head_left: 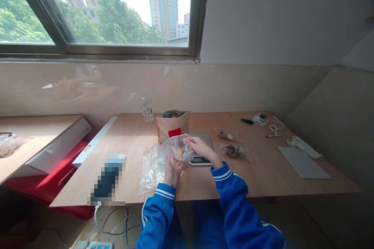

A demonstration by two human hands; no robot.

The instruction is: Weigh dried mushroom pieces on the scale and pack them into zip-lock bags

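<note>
A clear plastic bag [177, 144] with a few small yellowish-brown pieces inside is held between my two hands. Fingers of my left hand [174, 168] are wrapped round its lower part. My right hand [201, 147] pinches the bag's upper right edge. Partly hidden below my right hand is a digital kitchen scale [202, 160]. Just behind the bag stands an open brown paper pouch [166, 127] with a red label. Under and left of my left hand lie several clear plastic bags [152, 169].
Two filled zip bags, one pale [228, 134] and one darker [235, 150], lie right of the scale. Farther right are a screwdriver [247, 120], a dome camera [260, 119], a cable [274, 130] and a white sheet [304, 162]. A bottle [146, 110] stands at the back; a pixelated phone-like object [107, 179] lies left.
</note>
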